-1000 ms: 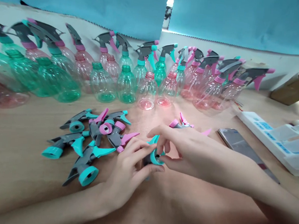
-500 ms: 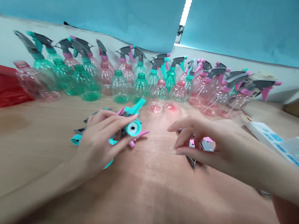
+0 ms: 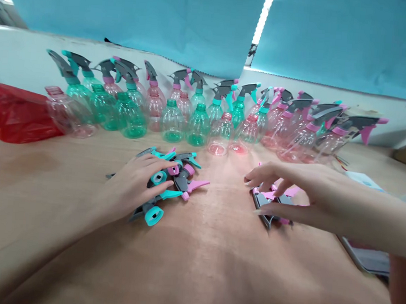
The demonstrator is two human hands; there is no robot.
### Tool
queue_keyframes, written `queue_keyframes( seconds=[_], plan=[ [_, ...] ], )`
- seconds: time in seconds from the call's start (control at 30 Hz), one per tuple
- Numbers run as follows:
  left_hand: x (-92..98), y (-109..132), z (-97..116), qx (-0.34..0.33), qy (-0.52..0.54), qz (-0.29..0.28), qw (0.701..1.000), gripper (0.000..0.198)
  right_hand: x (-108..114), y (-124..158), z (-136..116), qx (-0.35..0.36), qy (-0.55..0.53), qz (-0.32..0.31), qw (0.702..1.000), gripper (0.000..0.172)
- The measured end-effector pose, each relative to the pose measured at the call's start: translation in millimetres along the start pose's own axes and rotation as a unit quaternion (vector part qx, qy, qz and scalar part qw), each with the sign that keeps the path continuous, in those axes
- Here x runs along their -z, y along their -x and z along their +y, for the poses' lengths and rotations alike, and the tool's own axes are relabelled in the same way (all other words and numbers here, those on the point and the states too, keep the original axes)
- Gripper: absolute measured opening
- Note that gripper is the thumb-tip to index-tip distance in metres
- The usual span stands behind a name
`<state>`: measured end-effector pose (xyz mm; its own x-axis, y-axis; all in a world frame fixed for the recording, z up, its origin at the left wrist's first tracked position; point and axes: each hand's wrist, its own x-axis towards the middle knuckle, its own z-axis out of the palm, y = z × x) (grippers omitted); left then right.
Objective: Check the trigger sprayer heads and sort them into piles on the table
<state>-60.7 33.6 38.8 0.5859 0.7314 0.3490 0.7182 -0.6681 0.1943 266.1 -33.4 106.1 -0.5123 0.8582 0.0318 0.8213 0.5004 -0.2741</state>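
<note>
My left hand (image 3: 139,177) lies over the left part of a pile of grey spray trigger heads with teal and pink collars. Its thumb and fingers are apart; a teal-collared trigger head (image 3: 159,177) shows between them, lying in the pile. At the pile's right edge is a grey trigger head with a pink lever (image 3: 197,185). My right hand (image 3: 291,187) hovers over a smaller group of grey and pink trigger heads (image 3: 264,201), thumb and fingers spread. The hand partly covers this group, and whether the fingertips touch it I cannot tell.
Behind the piles stands a row of clear green bottles (image 3: 198,128) and pink bottles (image 3: 220,134), several without tops. Further back, other bottles carry trigger heads (image 3: 248,89). A red plastic bag (image 3: 19,114) lies at left. A flat dark-edged object (image 3: 366,258) is partly under my right forearm.
The teal trigger head raised in my left hand is now down among the pile, and the fingers have opened. My right hand has spread over its group. The view has shifted slightly.
</note>
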Motion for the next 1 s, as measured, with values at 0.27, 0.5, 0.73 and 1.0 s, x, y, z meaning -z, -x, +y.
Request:
queue_keyframes(
  seconds=[0.27,0.5,0.73,1.0],
  plan=[
    [-14.7,-36.4,50.4,-0.072,0.062,-0.012,0.995,0.021,20.2,2.6,9.8,-0.038,0.001,0.034,0.999,0.034],
    [-60.5,-97.0,96.0,-0.083,0.084,-0.091,0.989,0.028,28.6,-4.3,42.5,-0.124,-0.064,0.004,0.990,0.044],
    [-113.0,-149.0,100.5,-0.039,0.087,-0.093,0.991,0.042,31.9,-5.8,46.6,-0.151,-0.082,-0.033,0.985,0.041],
    [-119.1,-151.3,100.5,-0.042,0.118,-0.067,0.990,0.025,31.1,-13.7,51.7,-0.147,-0.042,-0.058,0.987,0.041]
  ],
)
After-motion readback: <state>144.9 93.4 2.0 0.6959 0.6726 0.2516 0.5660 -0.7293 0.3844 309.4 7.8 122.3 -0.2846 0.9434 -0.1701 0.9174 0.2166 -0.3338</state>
